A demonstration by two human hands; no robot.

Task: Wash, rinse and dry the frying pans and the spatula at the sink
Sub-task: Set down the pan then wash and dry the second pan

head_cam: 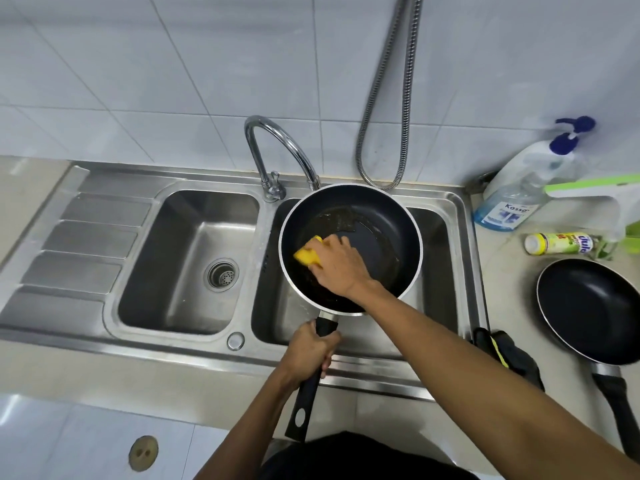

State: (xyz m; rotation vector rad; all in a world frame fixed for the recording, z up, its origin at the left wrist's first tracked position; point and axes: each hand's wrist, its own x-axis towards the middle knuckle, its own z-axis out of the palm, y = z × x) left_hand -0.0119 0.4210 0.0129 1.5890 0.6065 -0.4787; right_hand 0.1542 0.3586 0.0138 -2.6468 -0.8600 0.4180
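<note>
A black frying pan (381, 230) with a silver rim is held over the right sink basin (436, 306). Brown greasy residue shows on its far inner floor. My left hand (310, 351) grips its black handle near the pan. My right hand (337, 265) holds a yellow sponge (308, 255) against the pan's inside, left of centre. A second black frying pan (592, 306) lies on the counter at the right, handle pointing toward me. I see no spatula.
The chrome tap (277, 150) arches over the held pan's far rim. The left basin (187, 258) has a drain strainer. A spray bottle (519, 188), a small yellow-green bottle (557, 243) and a dark cloth (509, 355) are on the right counter. A metal hose (388, 98) hangs on the wall.
</note>
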